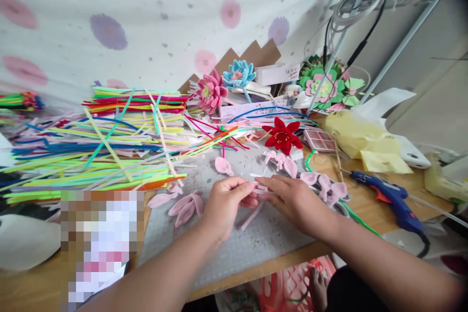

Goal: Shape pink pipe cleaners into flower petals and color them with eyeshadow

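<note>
The left hand (227, 200) pinches a pale pink strip (252, 218) over the middle of the grey mat (226, 259), presumably to steady so limp a piece; the right hand (298, 200) lays its fingers there too, thumb hidden, so whether it grips I cannot tell. Pink petals (186, 208) lie left and right, apparently for easy reach. Bare mat on the near side leaves room; fuzzy stems (109, 131) crowd the far left, a glue gun (395, 200) the right
</note>
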Motion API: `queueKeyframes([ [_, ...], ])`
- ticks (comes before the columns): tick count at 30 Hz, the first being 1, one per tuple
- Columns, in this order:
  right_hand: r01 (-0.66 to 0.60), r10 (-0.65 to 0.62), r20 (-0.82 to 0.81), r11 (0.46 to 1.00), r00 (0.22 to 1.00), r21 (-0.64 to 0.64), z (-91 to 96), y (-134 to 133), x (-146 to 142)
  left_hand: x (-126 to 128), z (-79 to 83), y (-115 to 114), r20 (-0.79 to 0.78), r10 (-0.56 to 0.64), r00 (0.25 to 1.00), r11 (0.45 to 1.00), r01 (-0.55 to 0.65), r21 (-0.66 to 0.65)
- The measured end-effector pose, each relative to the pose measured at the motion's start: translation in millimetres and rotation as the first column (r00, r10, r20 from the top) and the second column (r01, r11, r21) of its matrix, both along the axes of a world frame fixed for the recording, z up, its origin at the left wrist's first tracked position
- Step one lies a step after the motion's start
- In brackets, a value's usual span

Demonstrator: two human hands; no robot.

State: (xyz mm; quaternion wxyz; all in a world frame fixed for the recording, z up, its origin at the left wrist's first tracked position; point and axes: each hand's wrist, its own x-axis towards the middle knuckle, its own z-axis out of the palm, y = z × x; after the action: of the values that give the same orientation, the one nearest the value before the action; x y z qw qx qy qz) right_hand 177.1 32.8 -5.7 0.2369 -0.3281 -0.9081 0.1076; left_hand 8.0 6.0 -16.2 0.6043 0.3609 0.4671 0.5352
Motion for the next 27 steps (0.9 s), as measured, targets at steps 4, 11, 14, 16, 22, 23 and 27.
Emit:
queueKeyframes([
  [4, -0.082, 0.054, -0.142, 0.977, 0.988, -0.195, 6.4, 2, 3, -1, -0.5, -1, -0.044, -0.014, 0.999, 0.999, 0.015, 0.037],
  [11, -0.074, 0.068, -0.046, 0.988, 0.997, -0.134, 3.7, 10, 15, -5, -0.1, 0, -0.279, -0.162, 0.946, 0.986, 0.167, -0.005],
  [14, -0.119, 0.121, 0.024, 0.990, 0.992, -0.077, 2.7, 11, 17, -5, 0.6, -1, -0.307, -0.276, 0.911, 0.959, 0.283, -0.021],
  [16, -0.158, 0.160, 0.038, 0.985, 0.986, -0.064, 3.2, 10, 17, -4, 0.6, -1, -0.307, -0.345, 0.887, 0.935, 0.352, -0.032],
  [22, -0.105, 0.102, -0.023, 0.978, 0.995, -0.179, 13.3, 10, 19, -4, 0.9, 0, -0.287, -0.352, 0.891, 0.935, 0.349, -0.064],
  [23, -0.090, 0.084, -0.035, 0.975, 0.996, -0.202, 15.2, 10, 19, -5, 1.0, 0, -0.275, -0.357, 0.893, 0.934, 0.350, -0.075],
  [27, 0.012, -0.036, -0.065, 0.940, 0.997, -0.340, 18.8, 13, 20, -6, 1.8, 1, -0.294, -0.378, 0.878, 0.926, 0.364, -0.104],
])
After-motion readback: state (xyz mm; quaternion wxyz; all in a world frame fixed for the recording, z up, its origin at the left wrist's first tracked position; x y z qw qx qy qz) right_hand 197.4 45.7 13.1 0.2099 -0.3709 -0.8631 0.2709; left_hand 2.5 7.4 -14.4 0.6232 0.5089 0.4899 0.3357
